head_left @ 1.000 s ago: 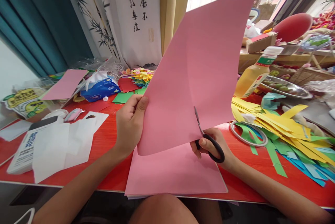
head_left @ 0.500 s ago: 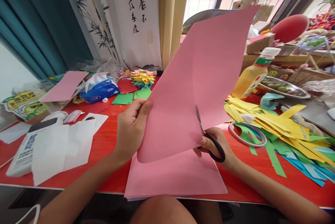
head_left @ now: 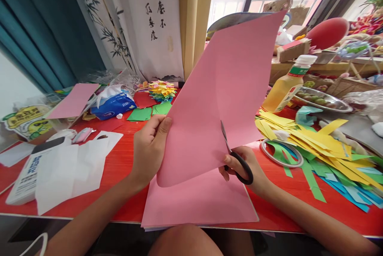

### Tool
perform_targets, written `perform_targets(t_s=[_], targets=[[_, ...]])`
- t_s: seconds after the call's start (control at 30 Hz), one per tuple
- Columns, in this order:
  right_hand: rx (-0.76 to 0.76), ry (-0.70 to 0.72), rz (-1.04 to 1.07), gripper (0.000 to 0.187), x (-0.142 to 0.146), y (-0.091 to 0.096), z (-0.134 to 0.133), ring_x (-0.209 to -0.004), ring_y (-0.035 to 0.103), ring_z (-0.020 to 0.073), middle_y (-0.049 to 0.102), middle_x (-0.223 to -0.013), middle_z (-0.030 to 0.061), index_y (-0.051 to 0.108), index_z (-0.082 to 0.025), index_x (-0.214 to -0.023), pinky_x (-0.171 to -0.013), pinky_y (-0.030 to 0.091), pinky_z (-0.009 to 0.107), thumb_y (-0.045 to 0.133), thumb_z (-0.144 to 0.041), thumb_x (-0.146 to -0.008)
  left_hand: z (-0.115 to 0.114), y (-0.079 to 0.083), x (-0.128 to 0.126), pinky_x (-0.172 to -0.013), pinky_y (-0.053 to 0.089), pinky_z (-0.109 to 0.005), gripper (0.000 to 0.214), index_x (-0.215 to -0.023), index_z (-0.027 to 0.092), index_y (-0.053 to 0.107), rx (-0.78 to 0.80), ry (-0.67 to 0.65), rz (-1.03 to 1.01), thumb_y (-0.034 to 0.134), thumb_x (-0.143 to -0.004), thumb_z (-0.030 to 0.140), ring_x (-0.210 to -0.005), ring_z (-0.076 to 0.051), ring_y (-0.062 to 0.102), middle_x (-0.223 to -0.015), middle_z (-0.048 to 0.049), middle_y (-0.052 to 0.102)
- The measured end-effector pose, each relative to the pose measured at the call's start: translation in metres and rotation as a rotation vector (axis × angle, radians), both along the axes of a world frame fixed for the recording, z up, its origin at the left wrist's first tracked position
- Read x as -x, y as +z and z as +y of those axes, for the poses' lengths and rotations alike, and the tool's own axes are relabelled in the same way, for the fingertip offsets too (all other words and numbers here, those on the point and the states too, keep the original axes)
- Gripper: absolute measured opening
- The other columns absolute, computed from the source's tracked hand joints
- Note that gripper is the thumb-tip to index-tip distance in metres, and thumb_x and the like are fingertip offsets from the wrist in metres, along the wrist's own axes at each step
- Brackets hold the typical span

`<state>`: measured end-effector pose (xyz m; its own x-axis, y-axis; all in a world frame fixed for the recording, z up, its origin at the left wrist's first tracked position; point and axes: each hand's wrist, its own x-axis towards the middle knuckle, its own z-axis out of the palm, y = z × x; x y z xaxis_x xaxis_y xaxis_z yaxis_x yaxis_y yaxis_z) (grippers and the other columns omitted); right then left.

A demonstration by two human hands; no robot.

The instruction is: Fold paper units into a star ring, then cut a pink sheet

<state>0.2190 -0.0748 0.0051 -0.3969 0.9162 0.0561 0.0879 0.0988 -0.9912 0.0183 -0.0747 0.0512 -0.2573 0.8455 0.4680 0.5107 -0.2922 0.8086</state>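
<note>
A large pink paper sheet [head_left: 194,120] is held up and tilted above the table. My left hand [head_left: 151,144] pinches its left edge, thumb on the near face. My right hand [head_left: 243,166] is closed around a pair of scissors [head_left: 247,170] with black handles. The blades lie across the sheet along a cut that runs up from its lower edge, and the part right of the cut bends away. Beneath the raised sheet, a stack of pink paper [head_left: 199,206] rests at the table's front edge.
On the right lie yellow paper strips [head_left: 311,136], green strips [head_left: 312,180] and a tape roll [head_left: 281,153]. Behind them stand a juice bottle [head_left: 283,88] and a metal dish [head_left: 323,99]. To the left are a tissue pack [head_left: 112,104] and white sheets [head_left: 72,172] on the red table [head_left: 125,168].
The scissors and my right hand have shifted slightly left in view, along with the sheet's right side. My left hand keeps its grip on the sheet.
</note>
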Motion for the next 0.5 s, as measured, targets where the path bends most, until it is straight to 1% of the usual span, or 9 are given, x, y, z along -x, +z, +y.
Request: perform_targets(t_s=[0.2, 0.5], targets=[[0.003, -0.009, -0.024, 0.043, 0.0012, 0.0035, -0.0015, -0.038, 0.036, 0.0056, 0.047, -0.038, -0.0016, 0.048, -0.015, -0.045, -0.041, 0.027, 0.021, 0.056, -0.047, -0.072, 0.0004, -0.001, 0.0, -0.042, 0.029, -0.017, 0.026, -0.074, 0.019, 0.056, -0.007, -0.008, -0.006, 0.045, -0.081, 0.04, -0.049, -0.007, 0.037, -0.056, 0.0043, 0.043], [0.017, -0.015, -0.028, 0.041, 0.0018, 0.0031, -0.0022, -0.038, 0.037, 0.0058, 0.047, -0.037, -0.0021, 0.048, -0.015, -0.045, -0.041, 0.027, 0.02, 0.056, -0.044, -0.073, 0.0007, -0.0012, 0.0004, -0.042, 0.028, -0.017, 0.025, -0.072, 0.019, 0.055, -0.006, -0.012, -0.012, 0.045, -0.081, 0.04, -0.049, -0.007, 0.036, -0.056, 0.0045, 0.043]])
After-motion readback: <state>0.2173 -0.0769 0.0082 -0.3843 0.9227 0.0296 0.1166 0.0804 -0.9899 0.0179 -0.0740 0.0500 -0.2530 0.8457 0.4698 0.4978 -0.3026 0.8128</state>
